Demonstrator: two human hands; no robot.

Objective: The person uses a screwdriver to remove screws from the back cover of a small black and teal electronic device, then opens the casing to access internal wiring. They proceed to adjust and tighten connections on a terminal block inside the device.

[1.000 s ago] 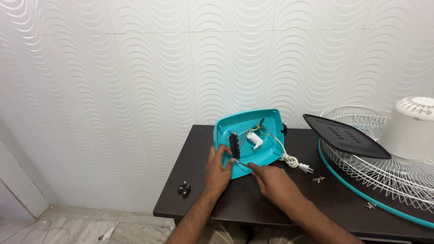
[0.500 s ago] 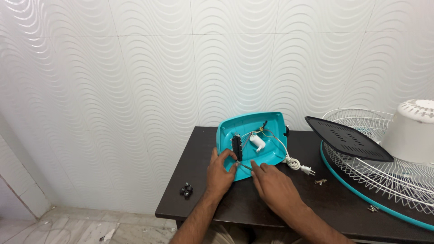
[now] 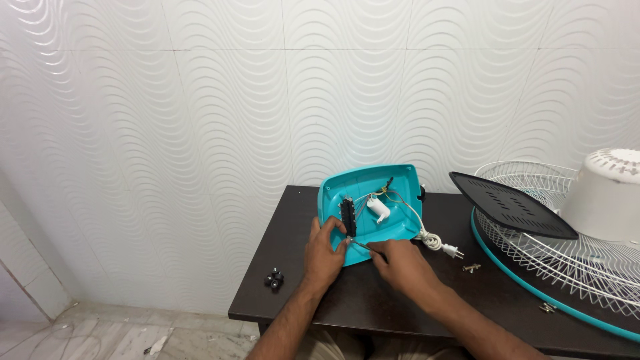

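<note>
A turquoise plastic fan base shell [image 3: 393, 181] lies open side up on a dark table [image 3: 347, 307], tilted toward the wall. Inside it I see a black switch block [image 3: 347, 217], a white capacitor [image 3: 379, 208] and thin wires. My left hand [image 3: 323, 253] grips the shell's near left edge beside the switch block. My right hand [image 3: 399, 264] holds a thin metal tool [image 3: 360, 245] whose tip points at the shell's near edge, close to the left fingers. A white power cord with plug [image 3: 437, 241] trails out of the shell to the right.
A black vented cover [image 3: 510, 205] leans on a white wire fan guard with a turquoise rim [image 3: 567, 253], and a white motor housing [image 3: 610, 193] sits on it. Black knobs [image 3: 274, 279] lie near the table's left edge. Loose screws [image 3: 471, 268] lie by the plug. White wavy tiles behind.
The view has shifted slightly. My right hand moved a little left toward the shell's near edge; my left hand stays on the shell.
</note>
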